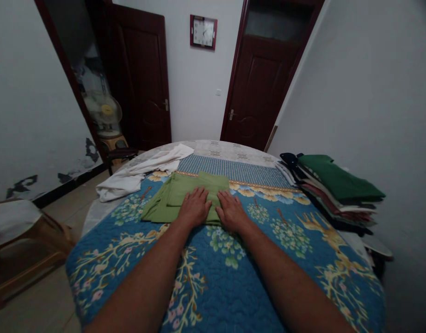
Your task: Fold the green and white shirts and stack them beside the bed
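A green garment (160, 199), partly folded into layers, lies flat in the middle of the table. On its near part rests my left hand (196, 206), palm down with the fingers stretched forward. Close beside it, my right hand (231, 210) lies flat at the garment's right edge, fingers extended and slightly spread. Neither hand grips the cloth. Beneath the garment is a blue quilted cover (226, 282) patterned with flowers and branches. The garment's exact kind cannot be made out in its folded state.
At the table's right edge stands a stack of folded clothes (341, 185), green on top. A white cloth (129, 178) lies crumpled at the left edge. On the floor at left is a stool (35, 236). A fan (103, 108) stands by the doorway.
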Action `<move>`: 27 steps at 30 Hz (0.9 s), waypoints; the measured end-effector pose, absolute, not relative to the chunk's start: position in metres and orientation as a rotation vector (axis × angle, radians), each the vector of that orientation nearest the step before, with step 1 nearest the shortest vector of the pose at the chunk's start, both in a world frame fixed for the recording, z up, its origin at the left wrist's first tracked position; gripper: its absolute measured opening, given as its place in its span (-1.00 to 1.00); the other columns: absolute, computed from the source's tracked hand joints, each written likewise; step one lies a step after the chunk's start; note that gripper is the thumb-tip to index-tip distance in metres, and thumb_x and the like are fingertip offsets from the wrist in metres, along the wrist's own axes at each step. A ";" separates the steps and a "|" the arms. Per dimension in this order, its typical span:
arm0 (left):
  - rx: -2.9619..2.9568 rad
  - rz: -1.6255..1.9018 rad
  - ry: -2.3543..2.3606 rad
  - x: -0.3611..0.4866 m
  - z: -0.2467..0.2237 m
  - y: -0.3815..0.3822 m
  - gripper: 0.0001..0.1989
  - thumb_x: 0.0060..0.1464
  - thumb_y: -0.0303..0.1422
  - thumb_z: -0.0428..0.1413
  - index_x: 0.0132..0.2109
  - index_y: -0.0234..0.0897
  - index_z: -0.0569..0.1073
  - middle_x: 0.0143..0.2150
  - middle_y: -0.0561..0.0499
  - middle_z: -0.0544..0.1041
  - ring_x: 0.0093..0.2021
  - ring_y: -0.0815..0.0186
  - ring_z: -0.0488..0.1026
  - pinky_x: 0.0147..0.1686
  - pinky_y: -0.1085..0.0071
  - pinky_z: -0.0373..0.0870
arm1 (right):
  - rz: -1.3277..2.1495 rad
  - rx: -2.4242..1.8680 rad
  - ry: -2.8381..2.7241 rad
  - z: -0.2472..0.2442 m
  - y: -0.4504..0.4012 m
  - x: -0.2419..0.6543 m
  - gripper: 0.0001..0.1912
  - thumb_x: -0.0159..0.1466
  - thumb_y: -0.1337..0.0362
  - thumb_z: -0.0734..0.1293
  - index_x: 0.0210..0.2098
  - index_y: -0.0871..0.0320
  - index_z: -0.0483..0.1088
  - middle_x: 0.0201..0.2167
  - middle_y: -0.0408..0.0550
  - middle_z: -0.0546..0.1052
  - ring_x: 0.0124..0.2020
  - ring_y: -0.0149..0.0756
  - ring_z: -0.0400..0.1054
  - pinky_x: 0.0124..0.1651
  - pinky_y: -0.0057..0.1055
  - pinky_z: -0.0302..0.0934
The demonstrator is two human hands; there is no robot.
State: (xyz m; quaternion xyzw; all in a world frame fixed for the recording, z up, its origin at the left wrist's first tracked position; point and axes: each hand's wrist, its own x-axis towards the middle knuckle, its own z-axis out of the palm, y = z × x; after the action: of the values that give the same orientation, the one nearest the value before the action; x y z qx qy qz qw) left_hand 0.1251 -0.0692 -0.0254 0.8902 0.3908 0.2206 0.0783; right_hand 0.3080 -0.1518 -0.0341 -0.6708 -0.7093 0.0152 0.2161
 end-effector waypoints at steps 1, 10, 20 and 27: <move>2.674 0.628 1.217 0.126 -0.028 -0.069 -0.44 0.45 -0.18 -0.01 0.48 -0.24 0.35 0.57 -0.30 0.25 0.58 -0.15 0.13 0.49 -0.28 0.03 | 0.061 -1.868 -1.963 -0.033 -0.152 0.308 -0.37 0.52 0.15 0.22 0.53 0.12 0.19 0.58 0.15 0.16 0.60 0.11 -0.03 0.57 0.28 -0.20; 2.812 0.479 1.376 0.131 -0.030 -0.064 -0.32 0.45 -0.06 -0.04 0.55 -0.31 0.26 0.62 -0.32 0.12 0.59 -0.16 0.10 0.49 -0.22 0.06 | 0.251 -2.077 -1.705 -0.019 -0.095 0.308 -0.26 0.57 -0.06 0.11 0.55 0.30 0.12 0.59 0.31 0.08 0.61 0.09 -0.06 0.57 0.19 -0.15; 2.842 0.472 1.388 0.132 -0.030 -0.059 -0.31 0.45 -0.07 -0.04 0.54 -0.37 0.29 0.60 -0.39 0.15 0.58 -0.19 0.12 0.47 -0.22 0.09 | 0.227 -2.245 -1.516 -0.010 -0.031 0.324 -0.19 0.50 -0.23 0.13 0.39 0.33 0.34 0.45 0.38 0.34 0.49 0.16 0.17 0.53 0.14 -0.05; 2.847 0.458 1.384 0.133 -0.032 -0.056 -0.30 0.45 -0.07 -0.06 0.55 -0.38 0.27 0.60 -0.40 0.15 0.58 -0.19 0.13 0.46 -0.23 0.11 | 0.138 -2.197 -1.469 -0.016 -0.040 0.325 -0.24 0.56 -0.17 0.06 0.38 0.36 0.33 0.46 0.37 0.34 0.50 0.09 0.16 0.55 0.08 -0.09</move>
State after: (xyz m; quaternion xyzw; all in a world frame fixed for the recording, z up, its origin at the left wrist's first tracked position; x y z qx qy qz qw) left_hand 0.1327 -0.0555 -0.0320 0.8897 0.4325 0.1432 -0.0284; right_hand 0.3254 -0.0402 -0.0157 -0.8048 -0.5382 0.0506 0.2451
